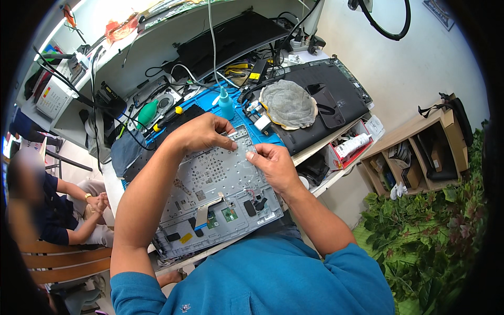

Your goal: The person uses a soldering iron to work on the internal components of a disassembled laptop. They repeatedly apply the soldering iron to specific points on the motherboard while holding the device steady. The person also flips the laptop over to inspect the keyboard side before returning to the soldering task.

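A grey laptop top case lies tilted in front of me, inner side up. It has many small holes and studs, a ribbon cable, and a small green circuit board. My left hand is bent over its far edge, thumb on the surface and index finger curled at the rim. On the right edge, my right hand grips the case, thumb on top and the other fingers partly hidden behind it. Just beyond my left hand stands a light-blue squeeze bottle.
A blue work mat lies under the tools. At left are a green air blower and a yellow-black screwdriver. A grey cloth pad rests on a black monitor. Another person sits at left; shelves stand right.
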The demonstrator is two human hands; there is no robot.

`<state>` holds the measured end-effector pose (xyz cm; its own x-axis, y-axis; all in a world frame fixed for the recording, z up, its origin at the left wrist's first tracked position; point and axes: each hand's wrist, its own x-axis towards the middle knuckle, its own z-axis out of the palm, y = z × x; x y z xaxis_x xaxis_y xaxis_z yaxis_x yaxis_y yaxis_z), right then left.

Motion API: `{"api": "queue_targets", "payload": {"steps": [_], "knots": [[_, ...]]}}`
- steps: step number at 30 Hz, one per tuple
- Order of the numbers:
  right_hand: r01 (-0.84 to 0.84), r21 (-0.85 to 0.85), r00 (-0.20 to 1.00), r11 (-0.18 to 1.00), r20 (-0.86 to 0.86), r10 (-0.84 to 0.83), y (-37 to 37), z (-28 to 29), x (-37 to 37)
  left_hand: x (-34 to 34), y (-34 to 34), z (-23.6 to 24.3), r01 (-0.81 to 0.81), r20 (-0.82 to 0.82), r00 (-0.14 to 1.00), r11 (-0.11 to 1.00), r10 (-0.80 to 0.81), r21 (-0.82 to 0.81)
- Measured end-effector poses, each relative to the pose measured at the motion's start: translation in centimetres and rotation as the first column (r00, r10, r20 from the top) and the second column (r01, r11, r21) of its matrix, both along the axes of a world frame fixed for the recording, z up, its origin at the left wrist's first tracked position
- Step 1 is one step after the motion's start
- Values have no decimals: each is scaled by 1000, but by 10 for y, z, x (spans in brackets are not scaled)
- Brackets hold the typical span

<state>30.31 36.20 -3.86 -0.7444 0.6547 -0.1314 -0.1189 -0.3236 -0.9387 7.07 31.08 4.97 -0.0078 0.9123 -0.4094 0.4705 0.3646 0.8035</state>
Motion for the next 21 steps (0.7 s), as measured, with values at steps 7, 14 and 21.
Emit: {"api": "queue_targets", "payload": {"steps": [7, 14, 21], "knots": [[25, -19, 1000, 1000, -14, -25, 0, 3, -2, 0, -1, -2, -7, 58, 998, 1000, 7, 13], [46, -15, 999, 999, -5, -46, 1, -1, -4, 2, -2, 2, 4, 54, 999, 1000, -4, 0], [80, 15, 997, 997, 22, -80, 0, 1, -5, -16, -10, -7, 17, 270, 963, 999, -25, 30]]}}
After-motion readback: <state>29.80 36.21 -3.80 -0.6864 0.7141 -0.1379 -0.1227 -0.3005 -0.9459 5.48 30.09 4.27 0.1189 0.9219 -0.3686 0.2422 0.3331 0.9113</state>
